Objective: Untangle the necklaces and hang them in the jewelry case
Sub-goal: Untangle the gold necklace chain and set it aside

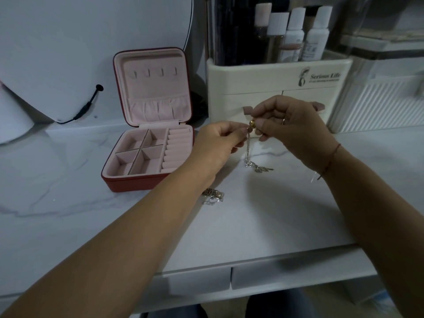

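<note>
Readable writing: the cream plastic organizer [275, 88], at 12 o'clock from the hands, carries "Serious Life" in dark print beside a figure logo. The smaller line below it is illegible. The labels on the white-capped bottles [296, 33] standing in it cannot be read.

The jewelry case [137, 183] stands open at 9 o'clock from the hands. It is square with rounded corners, a red grained shell and a pink velvet-like lining. The lid stands upright and carries four small hooks above a gathered pocket. The base has four square compartments and a column of ring rolls.

The left hand [218, 145] and right hand [296, 131] both pinch the silver necklace [249, 154] at its top, next to a gold bead [252, 123]. The fine chain's long axis runs vertically, 12 to 6 o'clock. Its lower end is heaped on the white, grey-veined marble tabletop [68, 203]. A second necklace [213, 196] lies bunched on the tabletop at 6 o'clock from the left hand, partly under the forearm.
</note>
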Demonstrator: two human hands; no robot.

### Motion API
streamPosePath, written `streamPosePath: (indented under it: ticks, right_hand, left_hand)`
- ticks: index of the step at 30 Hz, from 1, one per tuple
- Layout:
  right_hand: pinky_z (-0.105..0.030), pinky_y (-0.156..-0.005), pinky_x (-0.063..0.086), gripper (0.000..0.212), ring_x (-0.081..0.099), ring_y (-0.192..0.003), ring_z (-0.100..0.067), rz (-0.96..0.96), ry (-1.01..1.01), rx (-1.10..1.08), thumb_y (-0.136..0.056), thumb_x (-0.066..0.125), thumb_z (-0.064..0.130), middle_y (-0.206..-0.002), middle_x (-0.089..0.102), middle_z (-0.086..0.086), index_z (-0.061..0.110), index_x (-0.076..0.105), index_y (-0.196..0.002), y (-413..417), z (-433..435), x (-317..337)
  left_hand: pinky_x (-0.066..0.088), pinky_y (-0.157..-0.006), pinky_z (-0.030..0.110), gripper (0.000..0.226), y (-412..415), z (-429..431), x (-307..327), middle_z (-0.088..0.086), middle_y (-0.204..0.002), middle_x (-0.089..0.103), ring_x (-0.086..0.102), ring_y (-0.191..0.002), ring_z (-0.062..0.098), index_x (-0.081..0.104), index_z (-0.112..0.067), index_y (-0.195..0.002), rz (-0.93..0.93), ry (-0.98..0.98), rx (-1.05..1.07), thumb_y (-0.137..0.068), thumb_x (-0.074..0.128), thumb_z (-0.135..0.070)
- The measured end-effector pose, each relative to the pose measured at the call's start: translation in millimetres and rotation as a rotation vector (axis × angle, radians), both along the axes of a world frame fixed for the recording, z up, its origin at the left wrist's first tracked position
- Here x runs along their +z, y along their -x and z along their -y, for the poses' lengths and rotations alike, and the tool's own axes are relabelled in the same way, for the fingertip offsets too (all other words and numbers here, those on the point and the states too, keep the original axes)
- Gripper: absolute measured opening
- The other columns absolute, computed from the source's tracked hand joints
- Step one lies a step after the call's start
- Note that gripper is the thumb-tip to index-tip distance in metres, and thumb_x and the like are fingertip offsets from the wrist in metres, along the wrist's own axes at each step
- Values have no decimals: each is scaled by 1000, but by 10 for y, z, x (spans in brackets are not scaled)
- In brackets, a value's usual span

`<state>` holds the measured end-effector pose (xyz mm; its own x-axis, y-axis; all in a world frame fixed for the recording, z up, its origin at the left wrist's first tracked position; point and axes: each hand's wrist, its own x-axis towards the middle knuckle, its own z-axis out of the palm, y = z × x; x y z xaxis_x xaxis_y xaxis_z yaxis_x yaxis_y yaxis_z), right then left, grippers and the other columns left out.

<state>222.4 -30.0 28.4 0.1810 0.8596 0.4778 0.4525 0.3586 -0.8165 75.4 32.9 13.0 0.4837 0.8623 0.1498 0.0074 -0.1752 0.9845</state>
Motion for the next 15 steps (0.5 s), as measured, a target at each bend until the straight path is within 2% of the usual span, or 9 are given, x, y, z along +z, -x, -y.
streamPosePath:
  ticks: [2,6,11,15]
  right_hand:
    - [-24,-73,57,21,66,-77,-21,9,46,16,-85,66,-2,-94,69,-18,14,65,-98,-3,3,-15]
    - [-20,-74,56,27,63,-71,-9,50,104,16,-79,71,-4,-84,67,-8,4,65,-105,13,6,-40]
    - [-17,-68,54,15,62,-70,-15,78,92,-54,-83,70,2,-84,72,-18,8,71,-96,3,-8,-46]
    - [-18,-68,53,14,62,-70,-12,44,113,-29,-85,67,1,-84,71,-17,14,68,-90,15,-18,-44]
  left_hand:
    - [48,-73,22,13,-1,-4,0,-7,-70,64,57,-71,7,68,-21,-83,-9,-16,17,-90,63,-11]
    - [49,-75,21,15,-13,-1,1,-6,-78,65,60,-74,4,64,-21,-87,-32,-28,-2,-95,56,-11]
    - [46,-67,14,11,-18,22,21,0,-75,63,56,-66,5,63,-14,-90,-7,-17,4,-93,57,-5]
    - [44,-70,21,12,-3,25,36,7,-80,61,55,-71,10,63,-14,-87,-15,-13,7,-86,63,-2]
